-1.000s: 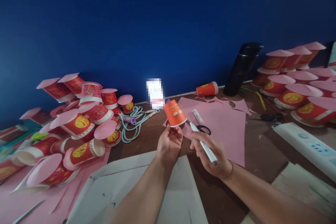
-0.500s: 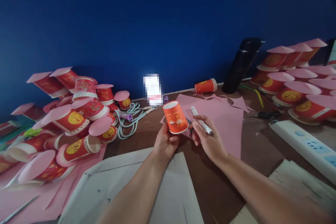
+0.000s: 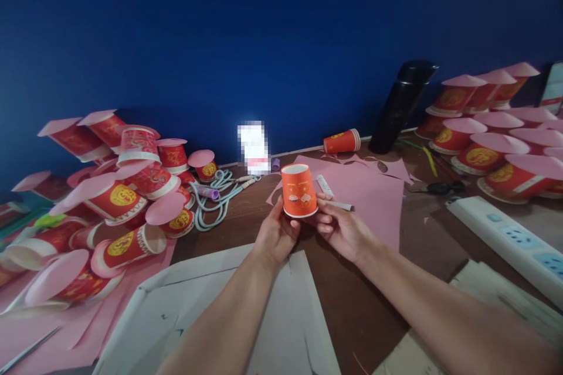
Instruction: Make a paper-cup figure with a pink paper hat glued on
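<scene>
My left hand (image 3: 278, 234) is closed around the lower left side of an orange-red paper cup (image 3: 299, 190), held upright with its pale rim on top. Gold and white print shows on the cup's front. At the cup's lower right, the fingertips of my right hand (image 3: 343, 227) touch its side. A slim white marker (image 3: 342, 206) is held in the right hand, sticking out to the right over the fingers. Behind that hand, a second white pen-like piece (image 3: 324, 185) lies on a pink paper sheet (image 3: 378, 205).
Red cups with pink paper discs (image 3: 116, 196) crowd the left; more cone-topped cups (image 3: 481, 155) stand right. A black flask (image 3: 400, 108) leans at the wall near stacked cups (image 3: 342, 142). A cable (image 3: 215, 211), power strip (image 3: 505, 240), white board (image 3: 176, 304) and scissors (image 3: 33, 350) lie around.
The cup has turned from tilted to upright and moved slightly right. My right hand has come in to touch it, and the marker has swung closer to level.
</scene>
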Available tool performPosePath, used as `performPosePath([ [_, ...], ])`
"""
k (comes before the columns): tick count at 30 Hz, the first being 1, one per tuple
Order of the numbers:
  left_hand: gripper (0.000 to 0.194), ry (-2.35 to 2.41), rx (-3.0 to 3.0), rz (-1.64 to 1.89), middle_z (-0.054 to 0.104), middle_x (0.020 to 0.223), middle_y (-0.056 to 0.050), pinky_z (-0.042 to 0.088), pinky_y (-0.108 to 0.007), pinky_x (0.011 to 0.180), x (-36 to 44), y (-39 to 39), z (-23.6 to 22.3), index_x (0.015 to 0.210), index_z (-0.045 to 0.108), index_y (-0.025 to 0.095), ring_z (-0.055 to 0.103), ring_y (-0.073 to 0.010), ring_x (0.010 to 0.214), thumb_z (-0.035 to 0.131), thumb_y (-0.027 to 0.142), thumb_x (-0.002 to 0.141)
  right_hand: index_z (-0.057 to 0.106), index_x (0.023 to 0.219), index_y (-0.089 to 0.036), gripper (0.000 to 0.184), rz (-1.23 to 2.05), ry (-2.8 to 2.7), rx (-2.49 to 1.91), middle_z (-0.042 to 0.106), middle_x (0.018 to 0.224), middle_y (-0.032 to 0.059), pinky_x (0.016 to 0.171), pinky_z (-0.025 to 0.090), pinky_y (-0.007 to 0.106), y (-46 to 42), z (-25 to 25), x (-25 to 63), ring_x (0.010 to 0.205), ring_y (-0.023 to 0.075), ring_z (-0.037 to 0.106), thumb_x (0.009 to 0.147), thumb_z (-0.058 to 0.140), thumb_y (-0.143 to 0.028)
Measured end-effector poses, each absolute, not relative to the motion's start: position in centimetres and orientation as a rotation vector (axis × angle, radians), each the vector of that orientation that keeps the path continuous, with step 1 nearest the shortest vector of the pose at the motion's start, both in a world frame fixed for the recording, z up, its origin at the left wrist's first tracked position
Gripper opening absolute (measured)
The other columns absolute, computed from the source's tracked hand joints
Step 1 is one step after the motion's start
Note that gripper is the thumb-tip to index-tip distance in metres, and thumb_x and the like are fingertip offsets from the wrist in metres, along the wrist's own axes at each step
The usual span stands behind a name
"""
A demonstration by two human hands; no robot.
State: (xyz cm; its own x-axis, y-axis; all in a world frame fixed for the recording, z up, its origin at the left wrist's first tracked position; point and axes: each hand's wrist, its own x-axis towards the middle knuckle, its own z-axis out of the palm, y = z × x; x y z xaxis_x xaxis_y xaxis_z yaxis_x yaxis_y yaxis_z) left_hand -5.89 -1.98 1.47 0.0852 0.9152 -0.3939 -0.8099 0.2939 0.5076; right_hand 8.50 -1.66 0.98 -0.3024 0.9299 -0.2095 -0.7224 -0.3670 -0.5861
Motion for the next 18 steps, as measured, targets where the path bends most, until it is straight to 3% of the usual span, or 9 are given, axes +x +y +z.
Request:
performPosePath([
  [4,0.016,0.628,0.168,1.301,0.066,0.082,-0.002,0.053,-0.018,0.053,-5.9,-2.4,1.5,0.097,0.065,0.018,0.062,-0.0091,0.063,0.059,0.030,0.088,0.056,0.087,-0.018,0.028,1.904,-0.372,-0.608,0.052,0.069,-0.0071,0.038,0.036,0.009,-1.4,0.9,8.7,0.049,0.0002,0.044,0.070,0.076,-0.010],
  [8,0.016,0.615,0.191,1.259,0.064,0.076,-0.003,0.055,-0.022,0.065,-5.7,-3.0,1.2,0.091,0.066,0.014,0.063,-0.0108,0.069,0.069,0.023,0.079,0.054,0.082,-0.018,0.025,1.915,-0.333,-0.617,0.049,0.066,-0.0076,0.036,0.035,0.008,-1.3,1.0,8.7,0.046,0.0000,0.042,0.071,0.075,-0.011],
  [18,0.019,0.624,0.298,1.241,0.063,0.074,-0.001,0.052,-0.021,0.065,-5.8,-3.5,1.0,0.087,0.065,0.014,0.061,-0.0094,0.068,0.075,0.022,0.073,0.056,0.084,-0.020,0.023,1.938,-0.403,-0.612,0.050,0.066,-0.0073,0.037,0.036,0.007,-1.3,1.0,8.8,0.046,0.0000,0.042,0.073,0.074,-0.015],
])
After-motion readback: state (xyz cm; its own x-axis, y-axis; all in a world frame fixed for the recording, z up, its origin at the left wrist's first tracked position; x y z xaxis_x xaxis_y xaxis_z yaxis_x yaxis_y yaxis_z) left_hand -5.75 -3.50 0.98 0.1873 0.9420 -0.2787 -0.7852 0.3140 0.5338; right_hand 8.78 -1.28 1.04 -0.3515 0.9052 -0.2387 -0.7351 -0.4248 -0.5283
